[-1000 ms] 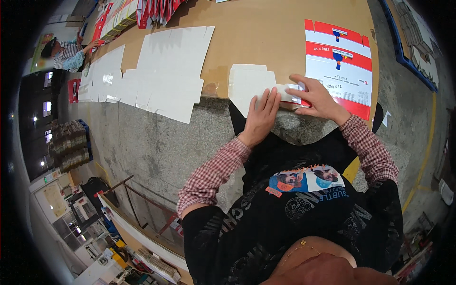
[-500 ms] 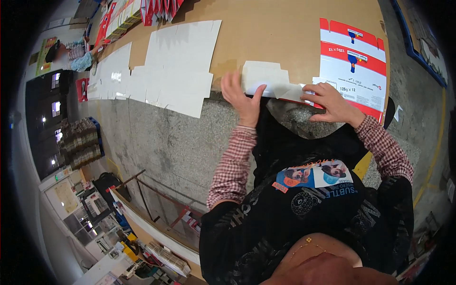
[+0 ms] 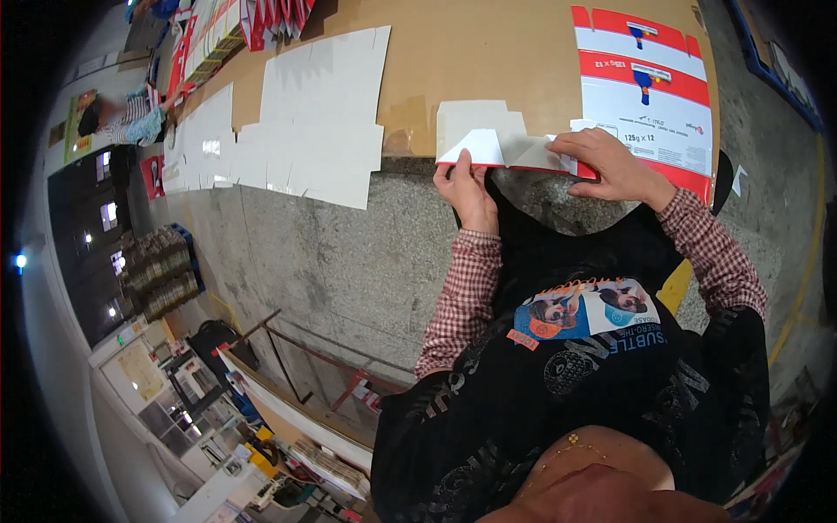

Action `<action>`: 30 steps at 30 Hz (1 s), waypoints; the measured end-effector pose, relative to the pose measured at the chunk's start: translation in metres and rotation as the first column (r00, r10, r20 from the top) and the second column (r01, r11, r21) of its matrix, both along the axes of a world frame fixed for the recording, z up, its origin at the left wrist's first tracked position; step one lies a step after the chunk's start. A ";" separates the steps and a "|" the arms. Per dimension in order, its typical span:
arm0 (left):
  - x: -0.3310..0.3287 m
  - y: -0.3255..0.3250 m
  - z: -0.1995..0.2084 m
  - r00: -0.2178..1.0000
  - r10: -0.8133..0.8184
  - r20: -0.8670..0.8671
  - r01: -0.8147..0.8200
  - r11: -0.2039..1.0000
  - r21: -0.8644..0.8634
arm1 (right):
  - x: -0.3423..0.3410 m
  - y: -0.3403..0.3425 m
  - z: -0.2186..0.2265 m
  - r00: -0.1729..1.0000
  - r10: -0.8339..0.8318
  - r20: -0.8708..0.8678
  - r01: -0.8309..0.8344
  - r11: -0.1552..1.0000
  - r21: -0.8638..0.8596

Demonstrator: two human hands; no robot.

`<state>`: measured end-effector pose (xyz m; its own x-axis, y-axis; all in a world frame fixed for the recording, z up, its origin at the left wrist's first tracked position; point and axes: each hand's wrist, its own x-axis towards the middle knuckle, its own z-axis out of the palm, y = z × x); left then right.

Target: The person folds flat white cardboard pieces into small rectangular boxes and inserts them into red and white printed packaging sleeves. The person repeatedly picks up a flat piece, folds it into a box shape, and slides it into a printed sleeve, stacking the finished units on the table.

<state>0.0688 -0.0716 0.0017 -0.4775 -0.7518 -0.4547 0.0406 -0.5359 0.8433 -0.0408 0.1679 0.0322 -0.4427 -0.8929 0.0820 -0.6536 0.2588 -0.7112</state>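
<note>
At the table's near edge lies a small, partly folded cardboard carton [image 3: 472, 116], its pale inside facing up and red showing along its front edge. My left hand [image 3: 469, 196] pinches the red front edge below a white, slanted flap, thumb and fingers drawn together. Around the right end of the same carton, my right hand [image 3: 613, 166] has its fingers on top and its thumb lower, near the front edge. The part under the right fingers is hidden. Just right of it lies a flat red and white printed carton blank [image 3: 649, 96], unfolded.
White carton blanks [image 3: 323, 113] overlap on the left of the brown tabletop [image 3: 462, 52]. Red folded cartons [image 3: 277, 19] stand at the far left. Another person [image 3: 131, 122] is at the table's left end. Stacked bundles [image 3: 161, 270] rest on the floor to the left.
My left hand has gone from spread fingers to a pinch on the carton's front edge, moving right and down. A white flap now stands up there. My right hand stays at the carton's right end.
</note>
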 end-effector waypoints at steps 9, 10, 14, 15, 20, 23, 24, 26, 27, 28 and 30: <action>-0.051 0.032 0.036 0.456 -0.626 0.633 0.349 -0.529 -0.774 | -0.002 0.024 0.021 0.992 0.122 -0.039 -0.113 0.978 0.178; -0.050 0.029 0.029 0.424 -0.615 0.665 0.372 -0.551 -0.747 | 0.009 0.034 0.023 0.981 -0.018 -0.195 0.037 0.994 0.099; -0.059 0.024 0.011 0.432 -0.596 0.677 0.393 -0.551 -0.736 | 0.010 0.053 0.031 0.913 -0.297 -0.280 0.320 0.947 0.040; -0.061 0.026 0.010 0.437 -0.594 0.676 0.394 -0.549 -0.737 | 0.010 0.055 0.029 0.915 -0.294 -0.277 0.320 0.946 0.054; -0.066 0.036 0.005 0.414 -0.491 0.766 0.426 -0.640 -0.640 | 0.012 0.062 0.010 0.933 -0.255 -0.254 0.283 0.956 0.082; -0.063 0.041 0.008 0.432 -0.435 0.790 0.431 -0.670 -0.604 | 0.017 0.060 0.001 0.921 -0.263 -0.289 0.298 0.950 0.088; -0.063 0.044 0.009 0.445 -0.417 0.793 0.432 -0.676 -0.598 | 0.018 0.059 0.002 0.922 -0.249 -0.297 0.291 0.951 0.106; -0.067 0.056 0.012 0.452 -0.323 0.832 0.479 -0.699 -0.531 | 0.018 0.059 -0.001 0.918 -0.264 -0.295 0.297 0.952 0.075; -0.071 0.060 0.014 0.458 -0.273 0.846 0.499 -0.709 -0.499 | 0.016 0.059 -0.002 0.915 -0.273 -0.298 0.302 0.952 0.055; -0.074 0.061 0.012 0.456 -0.290 0.841 0.509 -0.691 -0.514 | 0.013 0.062 -0.002 0.923 -0.274 -0.272 0.299 0.952 0.058; -0.081 0.062 0.007 0.456 -0.326 0.828 0.527 -0.651 -0.546 | 0.009 0.075 -0.001 0.936 -0.274 -0.223 0.295 0.953 0.065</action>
<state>-0.0117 -0.0092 0.0084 -0.9400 0.3333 0.0725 0.3410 0.9138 0.2206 -0.0316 0.2424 0.0310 -0.6616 -0.7401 0.1205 -0.6734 0.5158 -0.5296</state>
